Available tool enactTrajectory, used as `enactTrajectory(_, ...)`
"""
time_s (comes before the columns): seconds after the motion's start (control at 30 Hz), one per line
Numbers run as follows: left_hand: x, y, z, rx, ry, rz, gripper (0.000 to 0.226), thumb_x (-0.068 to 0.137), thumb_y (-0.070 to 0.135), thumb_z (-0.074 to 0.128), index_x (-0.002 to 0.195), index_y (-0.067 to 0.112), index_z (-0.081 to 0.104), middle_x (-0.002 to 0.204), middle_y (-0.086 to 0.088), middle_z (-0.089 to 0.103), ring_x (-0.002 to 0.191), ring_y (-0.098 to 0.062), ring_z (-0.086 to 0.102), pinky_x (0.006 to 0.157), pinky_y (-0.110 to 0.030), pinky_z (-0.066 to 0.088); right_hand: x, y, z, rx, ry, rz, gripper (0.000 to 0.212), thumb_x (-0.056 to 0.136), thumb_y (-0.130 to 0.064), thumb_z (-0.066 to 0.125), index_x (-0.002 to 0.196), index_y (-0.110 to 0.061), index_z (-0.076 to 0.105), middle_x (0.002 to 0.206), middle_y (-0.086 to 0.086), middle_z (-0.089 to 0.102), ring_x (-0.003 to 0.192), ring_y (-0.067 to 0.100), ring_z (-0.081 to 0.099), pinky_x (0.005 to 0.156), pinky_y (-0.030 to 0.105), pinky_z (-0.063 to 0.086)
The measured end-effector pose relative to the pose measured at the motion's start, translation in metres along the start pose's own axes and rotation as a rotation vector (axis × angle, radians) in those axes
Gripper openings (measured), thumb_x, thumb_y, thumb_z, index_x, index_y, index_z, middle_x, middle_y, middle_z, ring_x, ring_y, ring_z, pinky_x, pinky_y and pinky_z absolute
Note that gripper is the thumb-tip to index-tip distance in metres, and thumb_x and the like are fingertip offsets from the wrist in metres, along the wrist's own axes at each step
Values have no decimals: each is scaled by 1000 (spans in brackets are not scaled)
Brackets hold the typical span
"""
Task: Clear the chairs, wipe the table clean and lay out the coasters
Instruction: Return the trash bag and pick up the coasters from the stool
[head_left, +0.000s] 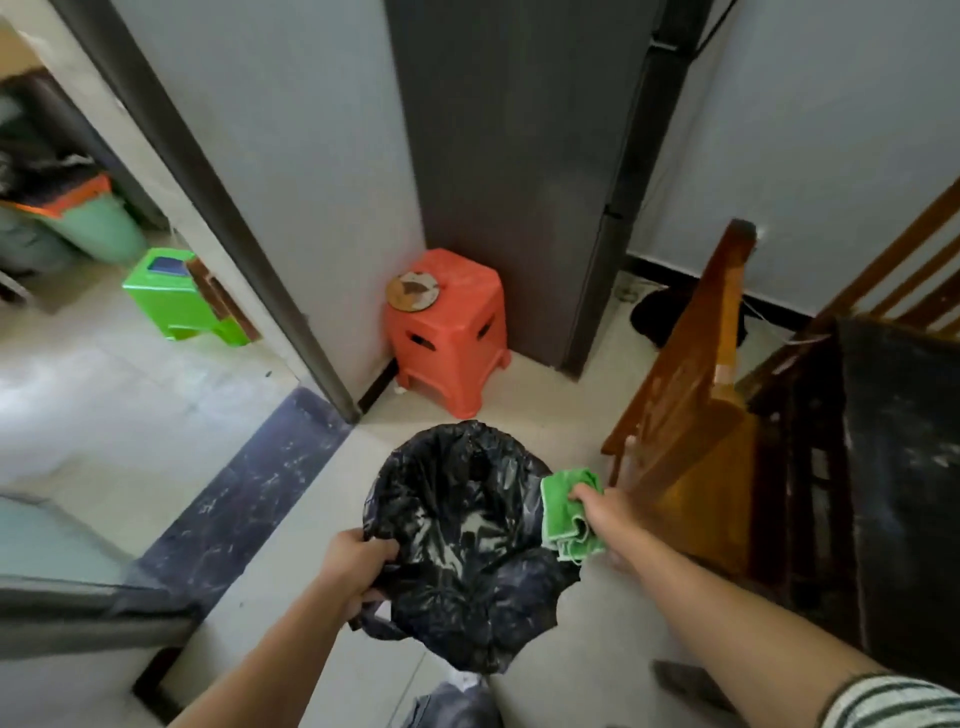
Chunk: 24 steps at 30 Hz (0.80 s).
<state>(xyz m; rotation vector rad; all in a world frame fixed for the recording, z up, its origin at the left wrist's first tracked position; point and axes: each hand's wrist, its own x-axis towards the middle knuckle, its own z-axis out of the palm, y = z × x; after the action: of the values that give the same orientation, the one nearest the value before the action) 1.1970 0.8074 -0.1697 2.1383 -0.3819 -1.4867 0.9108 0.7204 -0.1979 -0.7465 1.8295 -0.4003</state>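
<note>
While the left hand (358, 569) grips the black-bagged bin (447, 441) at its near rim, the right hand (589, 506), clutching a green cloth (558, 506), should shake nearer its middle.

Green cloth (560, 506) crumpled, folds hanging down, pinched in right hand (595, 509). Wooden chair (685, 374) upright just right of that hand, tucked against dark table (904, 441) further right

black bag (457, 545); green cloth (563, 512); orange stool (449, 327); green stool (176, 299); brown chair (691, 415); striped sleeve (893, 701), white and dark.
</note>
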Motion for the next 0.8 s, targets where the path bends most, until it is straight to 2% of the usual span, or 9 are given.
enactTrajectory(0.03,10,10,-17,-20,4,-6,5,81,-8,59,79,-5,55,71,-16,50,60,-29,51,56,-38,39,5,-19,15,9,-14,6,20,79,-28,65,81,-9,59,80,11,65,77,30,64,68,36,52)
enactTrajectory(0.1,22,26,-37,-13,22,-3,5,81,-10,57,81,-5,55,69,-15,47,57,-25,47,50,-32,34,13,-46,35,33,-36,-17,25,77,-29,67,86,-6,62,82,13,68,76,31,66,68,38,56)
enactTrajectory(0.2,44,56,-65,-42,50,-12,9,84,-13,52,79,-5,54,62,-12,47,48,-22,44,37,-19,32,26,-94,69,30,-76,-22,16,80,-25,66,81,-10,60,80,13,67,77,30,66,70,38,56)
enactTrajectory(0.3,65,83,-74,-59,49,-9,14,86,-15,49,78,-4,53,61,-10,48,48,-23,43,28,-17,33,44,-135,93,12,-99,-52,13,82,-21,66,80,-10,60,77,10,66,74,28,64,69,35,54)
enactTrajectory(0.4,94,111,-74,-70,57,-14,14,86,-15,49,80,-4,55,61,-12,50,48,-24,47,30,-20,38,73,-168,115,-14,-118,-56,12,83,-20,65,79,-10,59,73,7,63,70,23,61,63,29,49)
enactTrajectory(0.5,141,148,-74,-77,67,-38,12,86,-13,51,84,-4,58,70,-17,57,59,-29,57,39,-31,52,122,-206,135,-18,-130,-23,15,81,-22,67,80,-9,60,84,13,67,83,31,66,75,39,55)
enactTrajectory(0.63,201,192,-75,-62,92,-85,10,86,-9,55,90,-2,60,80,-20,60,64,-29,60,35,-25,48,184,-252,151,-36,-175,31,27,81,-22,66,99,-2,64,92,18,69,82,31,67,64,33,52)
enactTrajectory(0.8,267,246,-70,-100,167,-122,4,88,-4,57,92,-2,58,82,-20,59,65,-28,59,36,-26,50,240,-299,173,-109,-185,70,26,83,-20,62,101,-1,63,92,17,67,80,30,64,62,31,48)
